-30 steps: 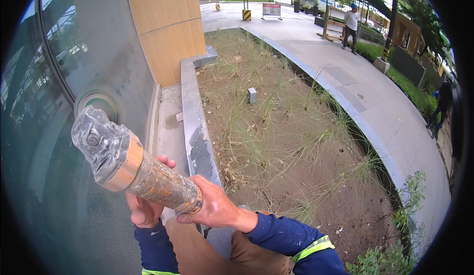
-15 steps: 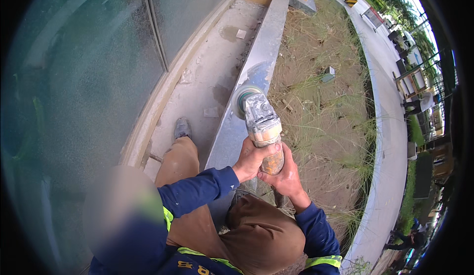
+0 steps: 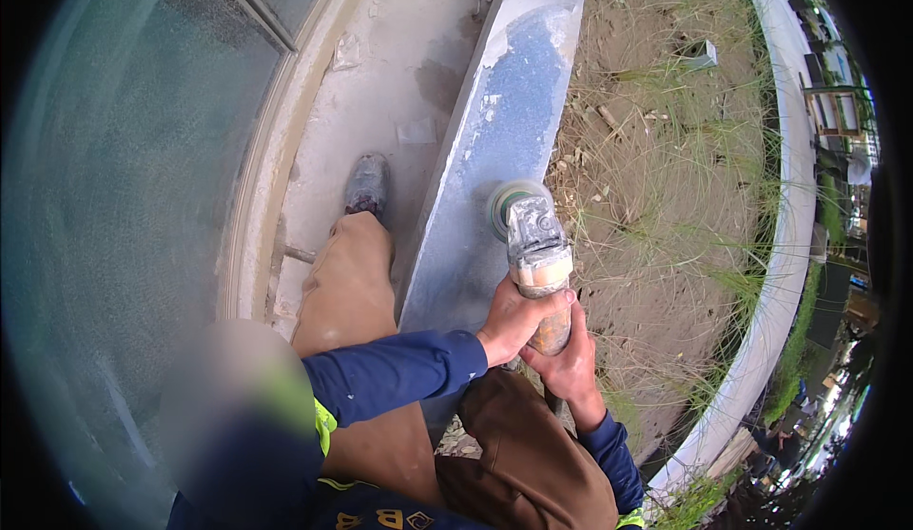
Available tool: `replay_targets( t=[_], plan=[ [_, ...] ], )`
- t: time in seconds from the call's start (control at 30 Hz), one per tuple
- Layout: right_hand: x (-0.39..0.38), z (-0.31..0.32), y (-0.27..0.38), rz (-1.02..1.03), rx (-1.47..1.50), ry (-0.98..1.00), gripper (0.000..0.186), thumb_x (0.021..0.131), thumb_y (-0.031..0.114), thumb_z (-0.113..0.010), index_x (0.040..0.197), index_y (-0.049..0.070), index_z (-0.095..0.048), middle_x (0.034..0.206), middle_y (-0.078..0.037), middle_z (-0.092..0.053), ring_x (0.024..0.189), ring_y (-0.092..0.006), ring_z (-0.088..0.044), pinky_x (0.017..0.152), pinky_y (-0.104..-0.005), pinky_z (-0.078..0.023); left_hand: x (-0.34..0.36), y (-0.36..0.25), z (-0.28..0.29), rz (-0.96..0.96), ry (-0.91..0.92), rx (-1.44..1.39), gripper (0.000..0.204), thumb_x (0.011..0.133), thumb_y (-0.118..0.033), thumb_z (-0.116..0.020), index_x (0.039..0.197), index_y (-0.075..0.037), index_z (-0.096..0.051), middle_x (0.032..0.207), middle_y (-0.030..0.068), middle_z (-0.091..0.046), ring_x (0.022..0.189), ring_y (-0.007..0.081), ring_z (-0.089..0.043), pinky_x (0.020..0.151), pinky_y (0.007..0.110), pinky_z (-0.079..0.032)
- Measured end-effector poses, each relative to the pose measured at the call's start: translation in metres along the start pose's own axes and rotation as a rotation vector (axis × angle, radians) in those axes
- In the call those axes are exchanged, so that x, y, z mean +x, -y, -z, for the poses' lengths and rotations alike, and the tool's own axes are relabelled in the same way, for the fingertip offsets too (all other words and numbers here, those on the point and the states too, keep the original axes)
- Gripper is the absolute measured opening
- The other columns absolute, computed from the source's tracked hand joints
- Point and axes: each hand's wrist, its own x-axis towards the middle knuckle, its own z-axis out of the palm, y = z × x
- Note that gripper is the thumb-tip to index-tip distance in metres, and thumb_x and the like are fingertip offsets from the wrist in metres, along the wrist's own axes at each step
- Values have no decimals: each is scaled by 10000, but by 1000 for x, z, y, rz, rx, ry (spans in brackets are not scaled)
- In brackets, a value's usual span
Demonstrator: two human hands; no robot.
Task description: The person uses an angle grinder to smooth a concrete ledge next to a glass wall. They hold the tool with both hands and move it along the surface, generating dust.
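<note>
An angle grinder (image 3: 540,250), coated in pale dust with orange showing on its body, is gripped in both hands. My left hand (image 3: 516,319) wraps around the body just behind the grinder's head. Behind it, my right hand (image 3: 568,364) closes around the rear end. The round disc (image 3: 514,205) rests on or just over the top of a long grey stone ledge (image 3: 456,254); I cannot tell whether it touches. Its rim looks blurred. Farther along the ledge lies a darker, wet-looking blue-grey patch (image 3: 523,83) with pale edges.
A dusty glass wall (image 3: 143,197) stands on the left. Between it and the ledge runs a pale floor strip (image 3: 380,83), where my boot (image 3: 368,186) stands. Dry soil with grass (image 3: 656,226) lies on the right, edged by a curved pale kerb (image 3: 785,197).
The grinder and both hands have shifted nearer along the ledge, away from the wet-looking patch. The view has also turned, showing more of the near ledge.
</note>
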Motion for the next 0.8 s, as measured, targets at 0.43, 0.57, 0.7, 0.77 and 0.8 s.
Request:
replay_targets(
  t=[0.43,0.57,0.7,0.77,0.8],
  plan=[
    [-9,-14,-45,55,231,-98,1028,730,165,-860,1570,27,-285,1236,-254,-676,1135,-328,-687,949,-424,-550,12,24,0,17,58,83,318,892,-141,-759,1162,-29,-632,1083,68,-677,1008,157,-640,895,357,-529],
    [-7,-11,-44,36,176,-98,1013,738,197,-859,1565,29,-298,1194,-262,-694,1092,-355,-709,914,-426,-569,16,30,-4,17,-14,100,312,902,-153,-758,1161,-34,-632,1060,64,-681,978,157,-653,868,355,-540],
    [-2,-15,-37,15,143,-71,1001,741,201,-843,1570,50,-302,1151,-262,-708,1074,-388,-712,893,-432,-577,17,27,6,91,-61,86,297,901,-156,-745,1151,-39,-634,1041,58,-685,945,154,-665,839,357,-550],
    [2,-15,-38,57,136,-66,1003,739,198,-839,1573,58,-299,1142,-261,-711,1069,-394,-712,887,-435,-579,18,23,7,74,-67,79,289,895,-154,-735,1141,-40,-635,1034,61,-687,934,149,-666,829,355,-551],
    [3,-15,-38,78,131,-62,1004,739,196,-838,1575,62,-297,1138,-260,-712,1067,-397,-712,884,-437,-580,18,22,5,83,-71,80,289,895,-153,-734,1142,-40,-635,1031,62,-686,930,149,-666,827,356,-552]
  ],
)
